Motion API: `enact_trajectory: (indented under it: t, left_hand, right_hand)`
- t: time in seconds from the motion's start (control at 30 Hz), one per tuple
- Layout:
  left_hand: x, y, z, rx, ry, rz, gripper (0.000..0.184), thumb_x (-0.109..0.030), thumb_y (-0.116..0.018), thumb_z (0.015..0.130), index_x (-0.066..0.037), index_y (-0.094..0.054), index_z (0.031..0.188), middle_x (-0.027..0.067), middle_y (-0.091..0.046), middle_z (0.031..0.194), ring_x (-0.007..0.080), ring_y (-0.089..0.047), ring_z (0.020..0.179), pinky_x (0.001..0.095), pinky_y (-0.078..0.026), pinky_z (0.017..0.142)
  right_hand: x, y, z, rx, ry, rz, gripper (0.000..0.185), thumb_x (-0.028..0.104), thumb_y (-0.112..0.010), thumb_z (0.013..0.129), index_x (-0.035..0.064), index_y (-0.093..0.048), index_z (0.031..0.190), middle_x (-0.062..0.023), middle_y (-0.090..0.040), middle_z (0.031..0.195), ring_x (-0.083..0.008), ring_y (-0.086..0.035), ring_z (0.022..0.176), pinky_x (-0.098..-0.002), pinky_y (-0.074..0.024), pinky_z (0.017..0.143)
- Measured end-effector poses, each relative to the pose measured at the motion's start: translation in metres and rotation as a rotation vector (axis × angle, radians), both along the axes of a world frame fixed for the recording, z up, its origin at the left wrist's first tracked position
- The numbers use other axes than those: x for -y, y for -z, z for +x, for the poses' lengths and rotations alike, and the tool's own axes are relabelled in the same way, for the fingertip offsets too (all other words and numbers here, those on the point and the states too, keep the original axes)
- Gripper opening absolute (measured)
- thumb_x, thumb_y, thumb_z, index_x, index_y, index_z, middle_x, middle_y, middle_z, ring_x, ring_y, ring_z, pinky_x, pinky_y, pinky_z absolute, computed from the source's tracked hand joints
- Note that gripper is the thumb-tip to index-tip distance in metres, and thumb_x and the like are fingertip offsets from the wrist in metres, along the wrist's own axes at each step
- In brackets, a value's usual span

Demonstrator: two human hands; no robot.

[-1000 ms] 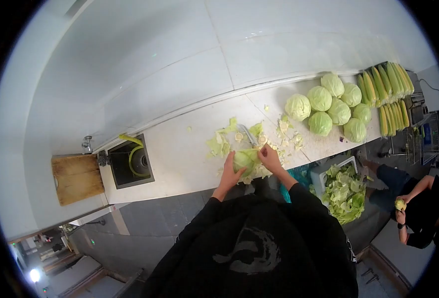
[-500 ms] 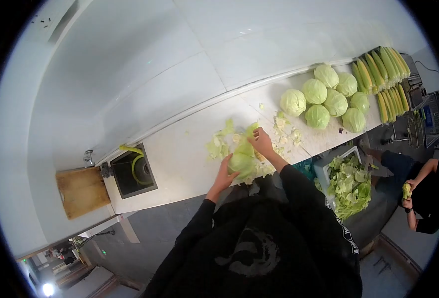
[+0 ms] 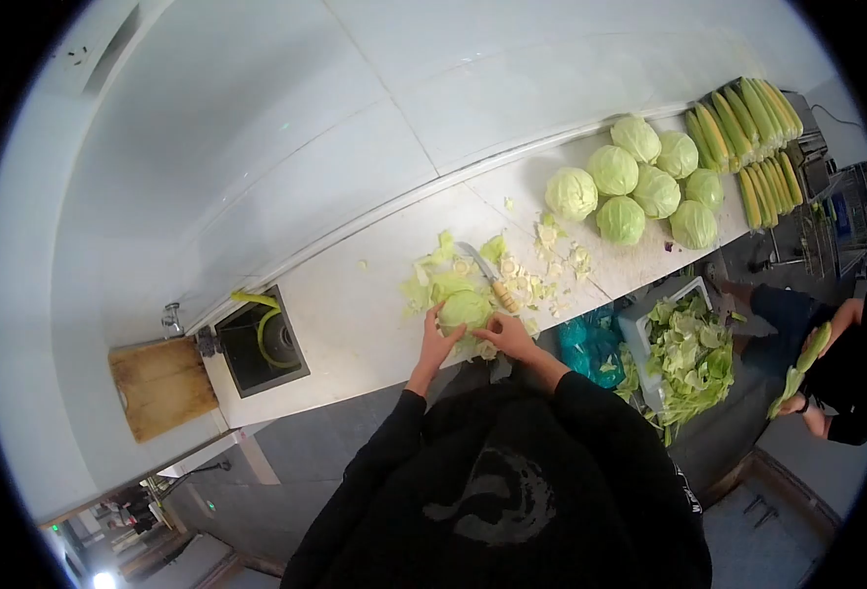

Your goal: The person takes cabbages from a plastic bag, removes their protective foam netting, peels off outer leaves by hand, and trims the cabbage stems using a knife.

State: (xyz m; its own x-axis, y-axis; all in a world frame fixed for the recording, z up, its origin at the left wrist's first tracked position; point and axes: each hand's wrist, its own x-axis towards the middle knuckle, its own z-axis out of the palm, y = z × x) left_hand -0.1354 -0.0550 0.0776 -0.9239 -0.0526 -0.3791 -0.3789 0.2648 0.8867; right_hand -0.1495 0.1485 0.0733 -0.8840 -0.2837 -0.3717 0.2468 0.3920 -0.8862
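Observation:
A pale green cabbage (image 3: pixel 466 308) sits near the front edge of the white counter, between my hands. My left hand (image 3: pixel 437 340) is wrapped round its left and near side. At the cabbage's lower right, my right hand (image 3: pixel 509 337) has its fingers pinched against the edge. Just beyond the right hand lies a curved knife (image 3: pixel 503 295) with a wooden handle, its blade pointing away to the upper left. Loose cabbage leaves (image 3: pixel 419 287) are heaped left of and behind the cabbage. Cut stem pieces (image 3: pixel 541 287) are scattered to the right.
Several whole cabbages (image 3: pixel 656 191) and stacked corn cobs (image 3: pixel 769 191) occupy the counter's right end. Below stands a crate (image 3: pixel 641 339) overflowing with leaves, beside a teal bag (image 3: pixel 590 346). A sink (image 3: pixel 301 371) and wooden board (image 3: pixel 163 388) are left. A co-worker (image 3: pixel 845 363) handles green husks.
My right hand has come down from a leaf behind the cabbage to its near right side. That leaf now lies loose, and the knife is uncovered. The co-worker's husks have opened out.

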Motion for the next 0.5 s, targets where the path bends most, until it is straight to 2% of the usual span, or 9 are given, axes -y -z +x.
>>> enact_trajectory:
  t: [0.07,0.17,0.27,0.33,0.4,0.5]
  left_hand:
    - [0.001,-0.001,-0.001,0.013,-0.01,0.013,0.075,-0.026,-0.076,0.079,-0.008,-0.036,0.14,0.0154,-0.042,0.134,0.0268,-0.044,0.124,0.0389,-0.039,0.102]
    - [-0.002,-0.007,-0.001,0.049,-0.038,0.047,0.074,-0.025,-0.075,0.08,-0.007,-0.036,0.14,0.0146,-0.043,0.134,0.026,-0.044,0.123,0.0385,-0.039,0.102]
    - [-0.004,-0.012,-0.001,0.083,-0.074,0.112,0.072,-0.025,-0.073,0.082,-0.007,-0.034,0.141,0.0147,-0.043,0.136,0.0256,-0.045,0.124,0.0376,-0.04,0.101]
    - [-0.004,-0.012,0.001,0.089,-0.106,0.16,0.071,-0.024,-0.071,0.085,-0.006,-0.033,0.142,0.0151,-0.042,0.138,0.0259,-0.044,0.125,0.0367,-0.041,0.101]
    - [0.005,0.014,0.004,0.032,-0.112,0.11,0.07,-0.024,-0.068,0.087,-0.008,-0.032,0.144,0.0154,-0.041,0.141,0.0268,-0.043,0.127,0.0374,-0.043,0.099]
    - [0.006,0.0,0.003,0.066,-0.154,0.117,0.067,-0.023,-0.065,0.089,-0.011,-0.031,0.146,0.0163,-0.039,0.143,0.0279,-0.042,0.128,0.0378,-0.047,0.094]
  right_hand:
    - [-0.002,0.0,0.0,-0.022,0.002,-0.048,0.035,0.033,-0.071,0.083,0.0016,-0.057,0.077,-0.0116,-0.061,0.069,-0.0225,-0.058,0.062,-0.0361,-0.0453,0.057]
    - [-0.001,0.004,0.004,-0.222,-0.033,0.093,0.026,0.024,-0.068,0.084,0.0008,-0.057,0.078,-0.0128,-0.062,0.071,-0.0251,-0.061,0.065,-0.0378,-0.0468,0.058]
    - [0.006,0.011,0.008,-0.289,0.022,0.112,0.019,0.018,-0.064,0.084,0.0001,-0.057,0.083,-0.014,-0.062,0.072,-0.0274,-0.063,0.067,-0.0387,-0.0488,0.061]
    - [0.006,0.034,0.009,-0.23,0.078,0.087,0.02,0.018,-0.063,0.084,-0.0006,-0.056,0.084,-0.0147,-0.062,0.073,-0.0275,-0.064,0.068,-0.0383,-0.0498,0.062]
    - [-0.002,0.044,0.009,-0.119,0.153,0.027,0.02,0.018,-0.063,0.084,-0.0012,-0.056,0.084,-0.0156,-0.063,0.073,-0.0277,-0.064,0.068,-0.0379,-0.0505,0.063]
    - [-0.011,0.044,0.008,0.07,0.291,-0.079,0.021,0.018,-0.062,0.083,-0.0018,-0.056,0.082,-0.0165,-0.063,0.074,-0.0276,-0.064,0.069,-0.038,-0.0509,0.064]
